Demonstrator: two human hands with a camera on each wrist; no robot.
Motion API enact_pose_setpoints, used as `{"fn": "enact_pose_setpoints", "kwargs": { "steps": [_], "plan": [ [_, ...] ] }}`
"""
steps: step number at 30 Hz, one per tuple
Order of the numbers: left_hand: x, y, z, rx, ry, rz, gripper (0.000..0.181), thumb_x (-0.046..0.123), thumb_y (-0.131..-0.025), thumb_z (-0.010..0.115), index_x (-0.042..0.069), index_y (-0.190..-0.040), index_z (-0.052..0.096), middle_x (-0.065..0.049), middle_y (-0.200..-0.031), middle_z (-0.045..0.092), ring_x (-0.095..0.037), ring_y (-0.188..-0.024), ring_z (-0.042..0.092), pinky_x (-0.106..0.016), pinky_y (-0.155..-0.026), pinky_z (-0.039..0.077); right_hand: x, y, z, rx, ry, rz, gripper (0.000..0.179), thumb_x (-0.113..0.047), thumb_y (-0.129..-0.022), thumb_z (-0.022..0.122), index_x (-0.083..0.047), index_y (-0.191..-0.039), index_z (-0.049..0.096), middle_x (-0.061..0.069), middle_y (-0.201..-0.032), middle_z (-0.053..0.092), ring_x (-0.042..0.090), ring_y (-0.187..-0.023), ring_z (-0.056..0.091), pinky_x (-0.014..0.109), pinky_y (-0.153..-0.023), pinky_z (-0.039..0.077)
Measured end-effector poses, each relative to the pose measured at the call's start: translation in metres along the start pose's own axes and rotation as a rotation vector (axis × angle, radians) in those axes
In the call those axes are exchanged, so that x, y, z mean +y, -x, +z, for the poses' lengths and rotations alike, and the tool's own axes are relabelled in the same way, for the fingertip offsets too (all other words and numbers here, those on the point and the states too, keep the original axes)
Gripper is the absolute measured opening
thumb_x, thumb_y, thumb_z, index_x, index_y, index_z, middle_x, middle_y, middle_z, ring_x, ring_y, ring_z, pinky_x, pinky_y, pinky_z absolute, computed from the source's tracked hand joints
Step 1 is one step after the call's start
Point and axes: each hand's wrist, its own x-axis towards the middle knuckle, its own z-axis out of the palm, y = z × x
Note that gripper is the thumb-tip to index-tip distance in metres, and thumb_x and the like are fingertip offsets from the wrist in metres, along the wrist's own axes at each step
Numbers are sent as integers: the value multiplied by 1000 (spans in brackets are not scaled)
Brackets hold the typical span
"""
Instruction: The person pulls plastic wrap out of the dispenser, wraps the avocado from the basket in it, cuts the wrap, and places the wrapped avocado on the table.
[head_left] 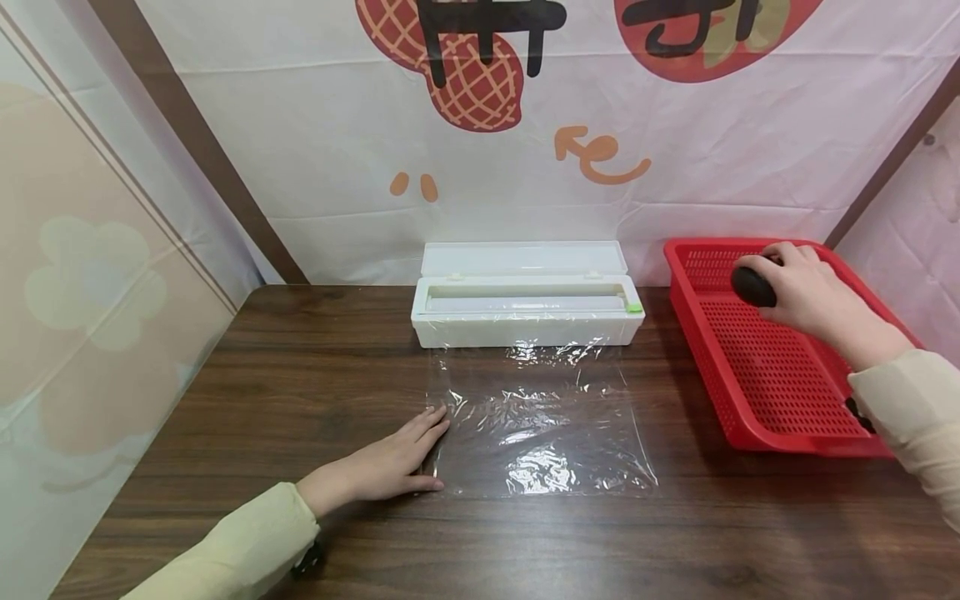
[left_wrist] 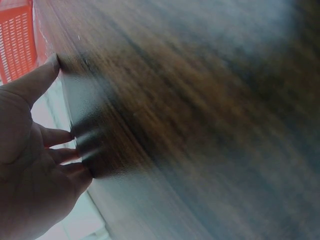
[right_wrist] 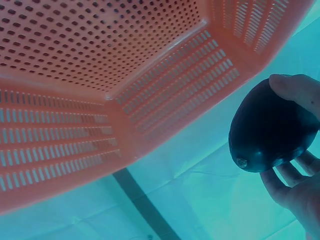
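Observation:
My left hand [head_left: 397,458] lies with its fingers spread on the left edge of a sheet of clear cling film [head_left: 525,425], which rests on the table. The film runs out from a white cling film box [head_left: 525,333] whose lid stands up at the back. In the left wrist view, the left fingertips touch the wood. Over the red basket [head_left: 810,375], my right hand [head_left: 817,300] grips a dark, smooth eggplant [right_wrist: 272,127]. The right wrist view shows the thumb on one side of it and fingers on the other, with a small round scar at its tip.
A green slider [head_left: 635,307] sits at the right end of the box's front edge. Beneath everything is a dark wooden table [head_left: 315,367]. A printed white cloth [head_left: 322,167] hangs behind the table, and a patterned panel [head_left: 97,317] stands to the left.

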Motion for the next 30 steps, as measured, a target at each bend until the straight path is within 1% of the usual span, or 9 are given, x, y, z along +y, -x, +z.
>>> {"fn": "enact_pose_setpoints", "kwargs": {
  "steps": [11,18,24,30],
  "plan": [
    [0,1,0,5,-2,6,74,37,-86,60,-10,-136,31,-26,-144,22,-39,-133,19,-49,-105,25,-13,-5,-3,37,60,-88,66,0,-57,81,-2,-116,52,28,-107,44,46,-96,39,59,-70,41],
    [-1,1,0,29,-25,33,74,37,-85,61,-12,-134,32,-27,-143,24,-41,-132,22,-50,-104,26,-21,-7,-2,83,89,-144,65,2,-54,82,-2,-113,54,27,-107,45,45,-95,41,59,-68,41],
    [-1,0,0,18,-25,22,74,36,-85,61,-11,-134,32,-27,-143,23,-40,-132,21,-49,-105,25,-29,-10,-2,138,105,-216,61,5,-53,79,-2,-109,57,26,-104,48,43,-91,44,57,-64,42],
    [-1,0,0,15,-25,17,75,36,-85,61,-11,-135,31,-26,-144,23,-39,-133,20,-48,-105,25,-38,-12,-4,120,110,-231,63,4,-54,80,-4,-111,56,25,-106,48,42,-94,44,56,-68,43]
  ]
}}
